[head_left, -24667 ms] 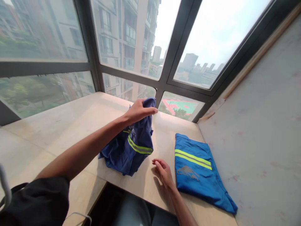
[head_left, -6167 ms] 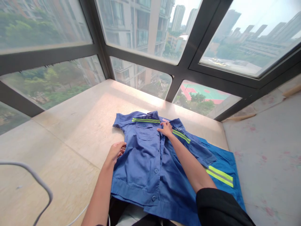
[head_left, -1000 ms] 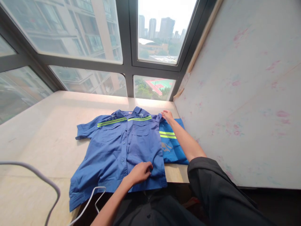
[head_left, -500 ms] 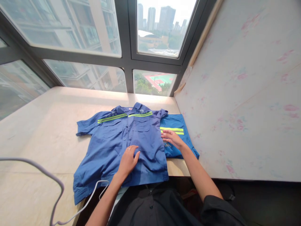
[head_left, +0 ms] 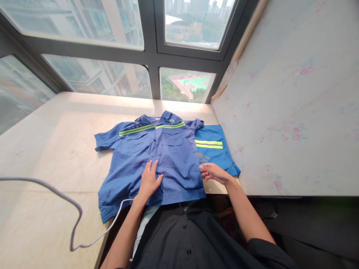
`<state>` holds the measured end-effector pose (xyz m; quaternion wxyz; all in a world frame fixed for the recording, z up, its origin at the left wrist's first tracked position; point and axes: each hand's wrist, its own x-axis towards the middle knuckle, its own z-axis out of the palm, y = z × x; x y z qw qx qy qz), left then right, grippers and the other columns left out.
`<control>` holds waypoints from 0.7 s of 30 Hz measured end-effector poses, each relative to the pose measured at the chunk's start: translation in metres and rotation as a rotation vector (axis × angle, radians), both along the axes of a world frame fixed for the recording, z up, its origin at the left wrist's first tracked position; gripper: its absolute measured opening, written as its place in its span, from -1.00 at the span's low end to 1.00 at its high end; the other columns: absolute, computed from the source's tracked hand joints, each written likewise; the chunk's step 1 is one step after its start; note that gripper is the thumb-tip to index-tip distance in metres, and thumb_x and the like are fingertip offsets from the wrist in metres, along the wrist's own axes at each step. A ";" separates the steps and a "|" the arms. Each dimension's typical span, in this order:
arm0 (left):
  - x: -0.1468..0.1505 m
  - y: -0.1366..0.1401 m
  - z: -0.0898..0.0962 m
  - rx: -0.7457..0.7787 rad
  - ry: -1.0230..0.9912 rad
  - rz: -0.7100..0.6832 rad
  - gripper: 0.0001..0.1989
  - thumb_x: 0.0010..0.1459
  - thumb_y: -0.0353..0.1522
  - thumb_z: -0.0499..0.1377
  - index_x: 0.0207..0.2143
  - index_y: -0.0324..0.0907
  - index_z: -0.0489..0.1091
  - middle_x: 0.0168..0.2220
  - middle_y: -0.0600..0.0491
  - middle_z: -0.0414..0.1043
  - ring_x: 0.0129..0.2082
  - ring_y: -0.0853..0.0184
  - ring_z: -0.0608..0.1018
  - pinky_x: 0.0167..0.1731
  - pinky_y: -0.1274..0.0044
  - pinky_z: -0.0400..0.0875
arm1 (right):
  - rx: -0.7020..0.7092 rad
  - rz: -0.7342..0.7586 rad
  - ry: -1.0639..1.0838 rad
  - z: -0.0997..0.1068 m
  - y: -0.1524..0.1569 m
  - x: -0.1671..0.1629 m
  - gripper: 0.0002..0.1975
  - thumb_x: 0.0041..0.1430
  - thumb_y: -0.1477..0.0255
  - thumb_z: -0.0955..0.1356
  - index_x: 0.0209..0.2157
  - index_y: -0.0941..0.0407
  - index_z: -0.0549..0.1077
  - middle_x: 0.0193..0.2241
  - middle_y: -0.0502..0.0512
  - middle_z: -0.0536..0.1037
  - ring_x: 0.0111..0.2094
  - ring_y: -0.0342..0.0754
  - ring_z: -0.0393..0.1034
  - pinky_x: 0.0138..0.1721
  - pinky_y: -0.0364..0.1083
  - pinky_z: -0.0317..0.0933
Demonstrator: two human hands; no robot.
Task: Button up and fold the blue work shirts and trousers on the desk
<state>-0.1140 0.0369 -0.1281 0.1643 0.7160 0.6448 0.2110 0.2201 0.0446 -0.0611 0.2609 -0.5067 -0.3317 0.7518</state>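
A blue short-sleeved work shirt [head_left: 176, 164] with yellow-green reflective stripes lies spread out, front up, collar towards the window. My left hand [head_left: 148, 183] rests flat on its lower front, fingers stretched out. At the shirt's lower right edge, my right hand [head_left: 215, 173] has its fingers closed in a pinch on the fabric. Partly under the shirt's right side is a folded brighter blue garment [head_left: 214, 157], with a reflective stripe and a dark print. Part of that garment is hidden.
The pale sill-like surface [head_left: 70, 149] ends in a front edge close to my body. A grey-white cable [head_left: 50, 190] loops across the left and passes by my left wrist. Windows [head_left: 185, 86] stand behind; a flower-patterned wall [head_left: 291, 130] rises on the right.
My right hand has moved down from above the folded garment to the shirt's lower right edge and closed there. My left hand has flattened on the shirt. The view has tilted down.
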 end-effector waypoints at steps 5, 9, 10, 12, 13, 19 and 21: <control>-0.011 -0.005 -0.009 0.004 -0.031 -0.098 -0.39 0.22 -0.25 0.11 0.28 -0.28 0.17 0.30 -0.33 0.17 0.30 -0.02 0.27 0.20 0.16 0.26 | -0.001 0.103 0.115 0.000 -0.020 -0.007 -0.58 0.01 0.13 0.52 -0.43 0.16 0.36 -0.60 -0.03 0.47 -0.56 -0.15 0.47 -0.56 -0.24 0.30; -0.005 -0.007 -0.011 0.035 -0.003 -0.059 -0.41 0.25 -0.16 0.09 0.26 -0.24 0.21 0.30 -0.29 0.18 0.31 -0.02 0.26 0.22 0.14 0.23 | 0.040 0.134 0.150 0.001 -0.026 -0.017 -0.62 0.04 0.17 0.50 -0.33 0.17 0.40 -0.64 -0.10 0.43 -0.63 -0.19 0.38 -0.56 -0.22 0.28; -0.003 -0.007 -0.011 0.038 0.010 -0.048 -0.39 0.26 -0.13 0.09 0.27 -0.24 0.21 0.30 -0.30 0.18 0.31 -0.03 0.25 0.22 0.12 0.22 | 0.045 0.155 0.134 0.001 -0.027 -0.021 -0.63 0.03 0.18 0.50 -0.34 0.17 0.41 -0.65 -0.11 0.42 -0.65 -0.21 0.35 -0.58 -0.23 0.25; 0.000 -0.008 -0.013 0.043 0.046 -0.037 -0.34 0.24 -0.09 0.10 0.27 -0.27 0.19 0.31 -0.34 0.15 0.31 -0.07 0.24 0.22 0.09 0.20 | 0.068 0.218 0.082 0.002 -0.027 -0.027 -0.66 0.00 0.22 0.51 -0.42 0.18 0.41 -0.63 -0.12 0.41 -0.67 -0.27 0.28 -0.61 -0.26 0.16; 0.001 -0.008 -0.014 0.045 0.065 -0.039 -0.32 0.24 -0.08 0.11 0.28 -0.29 0.18 0.31 -0.35 0.14 0.31 -0.08 0.23 0.22 0.08 0.18 | 0.086 0.248 0.053 0.002 -0.026 -0.029 -0.66 0.00 0.23 0.51 -0.46 0.19 0.40 -0.62 -0.11 0.40 -0.67 -0.30 0.25 -0.62 -0.28 0.11; 0.001 -0.010 -0.018 0.040 0.098 -0.058 -0.33 0.22 -0.18 0.15 0.30 -0.30 0.16 0.33 -0.36 0.10 0.32 -0.08 0.21 0.25 0.08 0.13 | 0.141 0.346 -0.047 0.009 -0.027 -0.032 -0.64 -0.02 0.18 0.51 -0.45 0.19 0.45 -0.56 -0.10 0.40 -0.59 -0.26 0.28 -0.53 -0.23 0.13; 0.001 -0.010 -0.019 0.036 0.088 -0.048 -0.36 0.23 -0.23 0.13 0.30 -0.28 0.16 0.33 -0.34 0.10 0.33 -0.07 0.21 0.26 0.08 0.11 | 0.168 0.378 -0.058 0.010 -0.028 -0.030 -0.63 -0.02 0.15 0.50 -0.43 0.18 0.46 -0.55 -0.09 0.41 -0.53 -0.22 0.32 -0.46 -0.21 0.17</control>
